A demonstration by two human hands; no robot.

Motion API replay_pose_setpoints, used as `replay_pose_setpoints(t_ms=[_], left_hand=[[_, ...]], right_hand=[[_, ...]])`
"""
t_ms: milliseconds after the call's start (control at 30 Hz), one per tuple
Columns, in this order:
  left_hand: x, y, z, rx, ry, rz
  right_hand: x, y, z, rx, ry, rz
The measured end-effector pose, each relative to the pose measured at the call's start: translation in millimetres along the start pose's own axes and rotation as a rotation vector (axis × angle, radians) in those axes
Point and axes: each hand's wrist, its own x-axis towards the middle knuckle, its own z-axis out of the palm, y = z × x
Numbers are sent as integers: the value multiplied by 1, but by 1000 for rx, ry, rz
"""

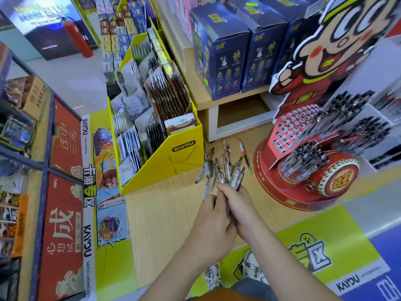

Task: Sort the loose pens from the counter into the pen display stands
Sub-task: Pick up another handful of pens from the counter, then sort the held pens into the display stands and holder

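Observation:
A bunch of clear-barrelled pens (230,172) sticks up out of my two hands, which meet over the wooden counter (165,216). My right hand (235,205) grips the bunch around its lower part. My left hand (211,222) holds the same bunch from the left and below. More loose pens (209,161) lie on the counter just beyond my hands, and one red-banded pen (244,154) lies apart to the right. The red pen display stand (303,170) stands at the right, its tiers filled with black-capped pens and one tier of holes empty.
A yellow card display box (173,161) full of card packs stands left of the loose pens. Blue boxes (221,53) sit on a raised shelf behind. A cartoon cut-out (338,44) tops the red stand. Another shelf unit lies far left.

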Motion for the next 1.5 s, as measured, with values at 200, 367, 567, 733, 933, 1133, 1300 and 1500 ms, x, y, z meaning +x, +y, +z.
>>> replay_pose_setpoints(t_ms=[200,367,567,733,933,1133,1300,1500], left_hand=[[-1,7,-22,-520,134,-192],[14,18,-40,-811,328,-316],[43,38,-67,-826,228,-228],[52,43,-87,-889,387,-125],[55,58,-103,-938,462,3],[56,93,-100,-730,397,157],[66,128,-64,-465,318,238],[96,133,-22,-130,325,427]], right_hand=[[-8,-17,-17,95,-45,-57],[-25,-34,-28,69,-312,-150],[-43,-46,-37,98,-443,-146],[-49,-49,-58,72,-394,-191],[-60,-56,-86,43,-324,-334],[-75,-88,-144,172,-29,-481],[-82,-95,-185,276,104,-591],[-79,-80,-207,274,99,-553]])
